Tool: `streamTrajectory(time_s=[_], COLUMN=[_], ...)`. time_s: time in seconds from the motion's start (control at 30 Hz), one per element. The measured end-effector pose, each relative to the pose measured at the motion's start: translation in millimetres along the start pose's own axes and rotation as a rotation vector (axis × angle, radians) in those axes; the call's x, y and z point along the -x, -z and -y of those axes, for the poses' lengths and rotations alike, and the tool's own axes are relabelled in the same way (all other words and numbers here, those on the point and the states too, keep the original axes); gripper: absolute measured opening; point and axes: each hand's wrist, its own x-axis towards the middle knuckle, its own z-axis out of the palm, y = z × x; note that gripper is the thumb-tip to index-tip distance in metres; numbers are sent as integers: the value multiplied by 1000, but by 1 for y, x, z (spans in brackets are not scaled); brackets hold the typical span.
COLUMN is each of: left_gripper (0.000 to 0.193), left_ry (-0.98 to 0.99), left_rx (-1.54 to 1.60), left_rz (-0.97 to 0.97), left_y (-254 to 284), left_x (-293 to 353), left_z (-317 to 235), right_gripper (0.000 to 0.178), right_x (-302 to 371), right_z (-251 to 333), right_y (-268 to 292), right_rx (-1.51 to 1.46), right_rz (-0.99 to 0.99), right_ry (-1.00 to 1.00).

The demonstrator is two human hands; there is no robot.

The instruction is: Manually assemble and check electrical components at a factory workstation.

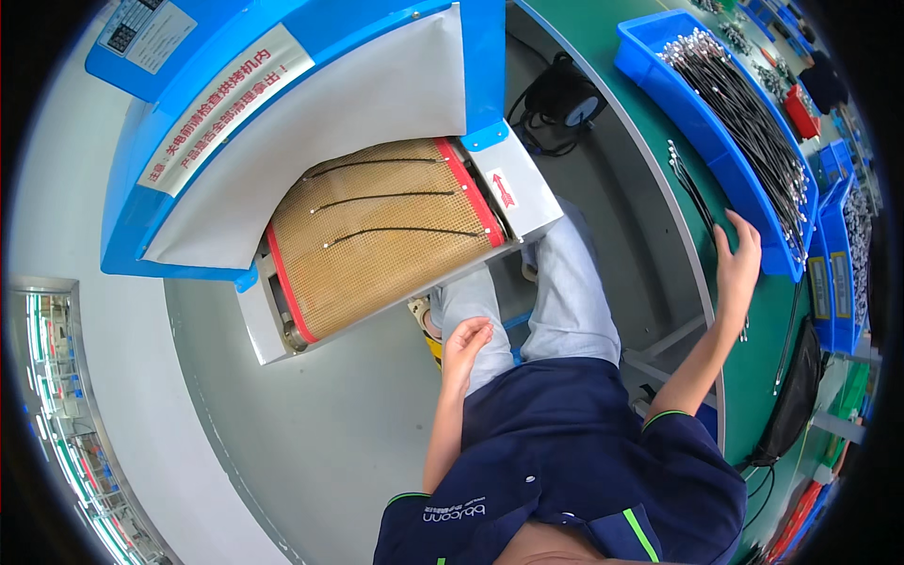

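Observation:
Three thin black cables (381, 200) with small metal ends lie spaced apart across the tan mesh conveyor belt (377, 268), which has red edges. My left hand (468, 343) hovers over my lap near the belt's front edge, its fingers curled together with nothing visible in them. On the green tabletop to the right, a small bunch of black cables (692, 188) runs up to my right hand (739, 259). That hand rests at the bunch with thumb and fingers apart. Part of the bunch is hidden beneath it, and metal ends show below the wrist.
A blue bin (650, 61) full of black cables stands beside my right hand. Farther right are more blue bins (838, 273) and a red box (801, 113). The blue machine hood (311, 71) arches over the belt. A black pouch (789, 405) lies near my right elbow.

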Motion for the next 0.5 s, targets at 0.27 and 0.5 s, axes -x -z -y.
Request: streamTrajectory(time_s=[0.27, 0.5], left_gripper=[20, 20], left_ry=[24, 6], left_rx=[-37, -63], left_rz=[36, 42], left_y=[-1, 0], left_x=[-1, 2], left_z=[3, 1], right_gripper=[15, 13], right_x=[16, 9], right_z=[-25, -34], right_y=[10, 1], right_rx=[33, 98], right_rz=[137, 182], right_ry=[-166, -140])
